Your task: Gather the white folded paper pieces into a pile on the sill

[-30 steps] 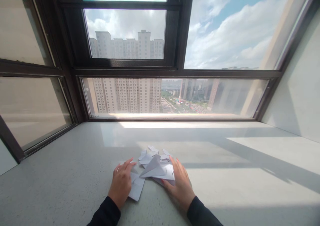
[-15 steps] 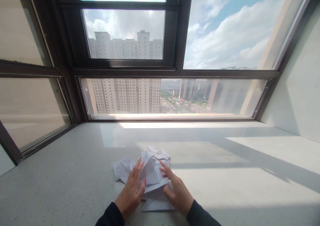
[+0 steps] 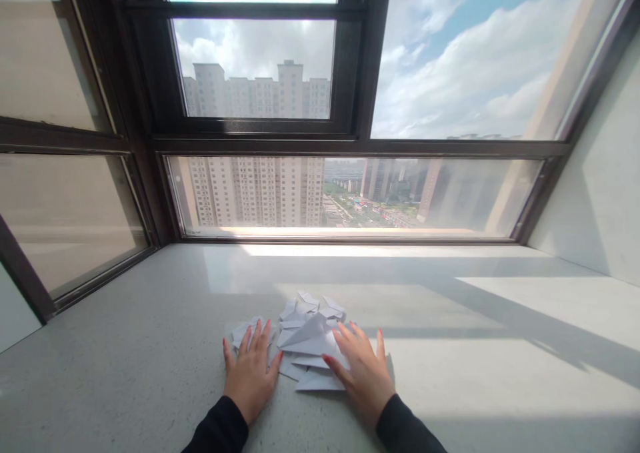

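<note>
Several folded white papers (image 3: 311,338) lie heaped on the pale sill, some with pointed tips like paper planes. My left hand (image 3: 253,366) rests with spread fingers at the heap's left side, its fingertips over a smaller bunch of folded paper (image 3: 240,333). At the right side, my right hand (image 3: 367,369) is spread too, its thumb and fingers over the right ends of the papers. Part of the heap is hidden under each hand. Neither hand grips anything.
The speckled pale windowsill (image 3: 150,346) stretches out around the heap, with bands of sun and shadow on the right. A dark window frame (image 3: 350,147) borders it at the back and left. A white wall (image 3: 600,193) closes off the right side.
My hands have moved apart and flattened out, the left toward the left and the right toward the right. The front paper has shifted forward, and the heap lies more spread out.
</note>
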A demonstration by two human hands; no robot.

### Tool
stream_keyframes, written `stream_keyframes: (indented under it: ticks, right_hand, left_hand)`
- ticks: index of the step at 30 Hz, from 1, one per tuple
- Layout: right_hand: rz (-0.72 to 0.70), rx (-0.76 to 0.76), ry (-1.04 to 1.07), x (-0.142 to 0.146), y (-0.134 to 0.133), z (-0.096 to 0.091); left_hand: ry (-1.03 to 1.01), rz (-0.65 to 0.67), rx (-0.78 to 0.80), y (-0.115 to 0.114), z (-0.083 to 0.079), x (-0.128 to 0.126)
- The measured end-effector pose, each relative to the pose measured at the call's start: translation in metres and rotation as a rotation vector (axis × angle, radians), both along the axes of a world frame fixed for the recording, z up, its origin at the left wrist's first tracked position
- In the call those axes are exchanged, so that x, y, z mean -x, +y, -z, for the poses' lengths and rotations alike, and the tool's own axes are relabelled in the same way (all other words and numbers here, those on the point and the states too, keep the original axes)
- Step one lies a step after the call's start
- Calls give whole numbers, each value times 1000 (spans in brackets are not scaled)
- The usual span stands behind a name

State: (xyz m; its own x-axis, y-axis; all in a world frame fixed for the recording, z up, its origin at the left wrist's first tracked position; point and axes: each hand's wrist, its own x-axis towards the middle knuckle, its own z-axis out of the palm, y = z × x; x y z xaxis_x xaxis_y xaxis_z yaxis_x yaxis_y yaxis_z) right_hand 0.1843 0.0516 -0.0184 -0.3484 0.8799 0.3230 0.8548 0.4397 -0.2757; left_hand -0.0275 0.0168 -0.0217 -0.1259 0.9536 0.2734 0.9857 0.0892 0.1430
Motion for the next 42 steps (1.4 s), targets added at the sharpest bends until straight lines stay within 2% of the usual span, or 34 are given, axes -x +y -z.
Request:
stream_keyframes:
  ticks: [3, 5, 8, 11, 13, 16, 19, 21, 24, 30, 32, 34, 37, 42]
  right_hand:
    - [96, 2, 31, -4, 6, 2]
    - [93, 32, 48, -5, 7, 2]
    - [-31, 103, 78, -1, 3, -2]
    - [-205, 128, 133, 4, -3, -10]
    - [-260, 110, 172, 5, -6, -13]
    - [-320, 90, 185, 5, -8, -13]
    - [-439, 123, 119, 5, -9, -9]
    - [-448, 147, 65, 5, -9, -5]
    - [-304, 114, 43, 5, -6, 0]
    - [12, -8, 99, -1, 6, 6]
    - [6, 17, 99, -2, 6, 6]
    - [-68, 75, 128, -1, 4, 4]
    - [-165, 121, 215, 1, 2, 2]
    - [-108, 41, 231, 1, 22, 0]
  left_hand:
    - [-21, 18, -5, 0, 0, -2]
    - [-34, 85, -14, -1, -1, -4]
    - [-52, 177, -28, -3, -5, -5]
    - [-78, 165, -84, -4, -9, -5]
    - [-90, 172, -131, -5, -11, -4]
    - [-90, 277, -130, -5, -12, -6]
    - [-65, 421, -72, -6, -10, -8]
    - [-48, 466, -49, -7, -8, -9]
    - [-33, 434, -61, -6, -6, -8]
    - [-33, 230, -156, -4, -5, -5]
    - [-35, 165, -150, -3, -4, -6]
    - [-46, 120, -103, -2, -2, -7]
    - [-81, 124, -16, -2, 1, -9]
    - [-72, 117, -56, -2, -2, -11]
